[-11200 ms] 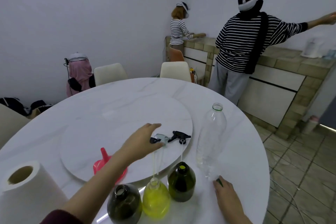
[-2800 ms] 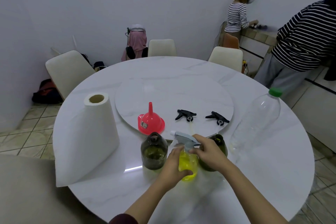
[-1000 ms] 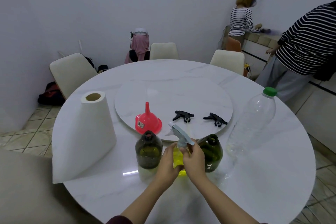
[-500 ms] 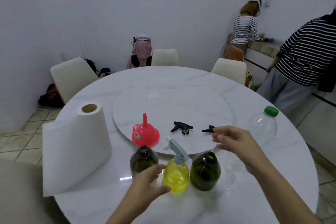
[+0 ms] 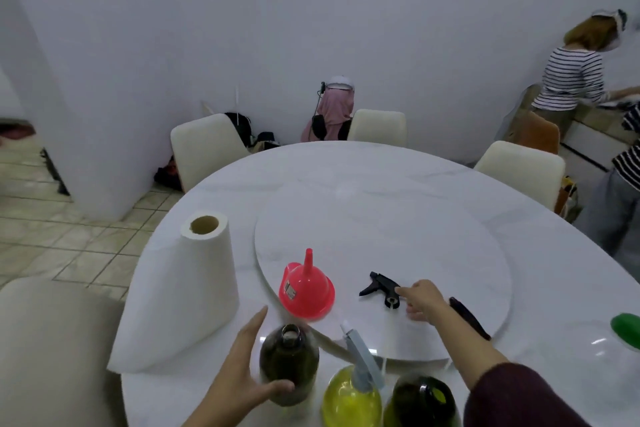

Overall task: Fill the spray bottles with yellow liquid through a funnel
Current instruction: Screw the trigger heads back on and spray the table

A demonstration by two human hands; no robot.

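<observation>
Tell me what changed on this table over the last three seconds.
Both hands let go of the yellow bottle, its grey sprayer now on. The left hand moved left to the open dark bottle; the right hand reached forward to a black sprayer on the turntable. The funnel, paper roll and other dark bottle stayed put.

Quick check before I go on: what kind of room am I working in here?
Probably a home dining area beside a kitchen: a round marble-look table with a turntable, cream dining chairs around it, and a tiled floor.
</observation>
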